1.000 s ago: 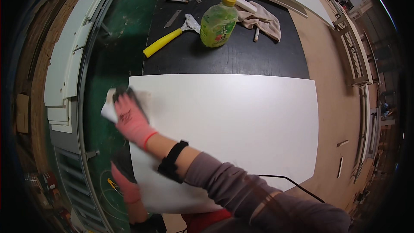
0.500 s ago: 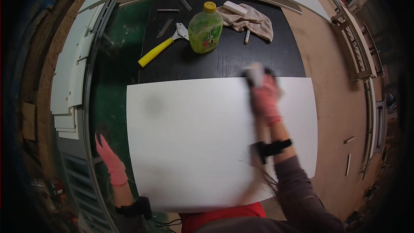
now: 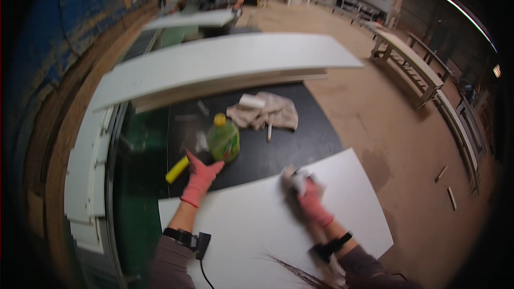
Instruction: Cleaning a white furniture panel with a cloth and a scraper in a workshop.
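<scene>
The left hand [image 3: 201,179], in a pink glove, is open just beside the green bottle [image 3: 223,142]; whether they touch, I cannot tell. The right hand [image 3: 313,203] grips a blurred cloth [image 3: 300,180] over the white board [image 3: 257,230]. The bottle stands on the black desk [image 3: 316,128].

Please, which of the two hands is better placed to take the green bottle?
Probably the left hand: it looks free and is close to the green bottle. The right hand is farther away and holds a pale cloth.
</scene>
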Demonstrator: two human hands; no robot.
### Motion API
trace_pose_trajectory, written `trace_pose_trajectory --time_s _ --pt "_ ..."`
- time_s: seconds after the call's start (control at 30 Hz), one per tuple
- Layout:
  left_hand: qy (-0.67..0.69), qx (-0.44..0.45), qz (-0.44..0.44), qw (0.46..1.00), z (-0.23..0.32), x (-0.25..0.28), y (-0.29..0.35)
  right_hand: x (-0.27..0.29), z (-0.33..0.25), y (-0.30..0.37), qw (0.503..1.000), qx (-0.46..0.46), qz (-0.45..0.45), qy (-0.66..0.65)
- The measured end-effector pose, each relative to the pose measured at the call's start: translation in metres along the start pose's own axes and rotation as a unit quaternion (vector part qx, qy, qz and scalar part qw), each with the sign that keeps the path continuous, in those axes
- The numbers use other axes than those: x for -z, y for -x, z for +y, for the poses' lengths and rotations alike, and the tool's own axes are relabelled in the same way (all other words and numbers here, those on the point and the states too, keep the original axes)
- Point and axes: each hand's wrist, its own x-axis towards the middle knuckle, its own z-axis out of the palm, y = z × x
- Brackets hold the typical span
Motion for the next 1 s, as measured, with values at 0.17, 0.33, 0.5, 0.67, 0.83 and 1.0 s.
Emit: trace_pose_trajectory --time_s 0.17,0.33,0.5,0.67,0.83,1.0 --pt "0.106 -0.017 -0.027 0.994 0.019 -0.035 -0.026 -0.014 -0.075 0.012 0.843 -0.218 -0.114 -0.479" --pt "-0.139 -0.327 0.03 0.934 0.046 -0.057 -0.001 -0.005 -0.055 0.006 0.538 -0.165 -0.079 -0.823" --pt "-0.315 -0.537 -0.074 0.779 0.094 -0.051 0.047 0.005 -0.039 0.002 0.47 -0.092 -0.097 -0.873" --pt "-0.32 -0.672 -0.104 0.66 0.104 -0.053 0.064 0.008 -0.062 0.009 0.678 -0.058 -0.058 -0.73" --pt "-0.316 -0.712 -0.133 0.613 0.122 -0.066 0.075 0.023 -0.076 0.02 0.622 -0.135 0.005 -0.771" --pt "-0.342 -0.716 -0.126 0.596 0.136 -0.066 0.08 0.058 -0.097 0.026 0.538 -0.184 -0.013 -0.822"
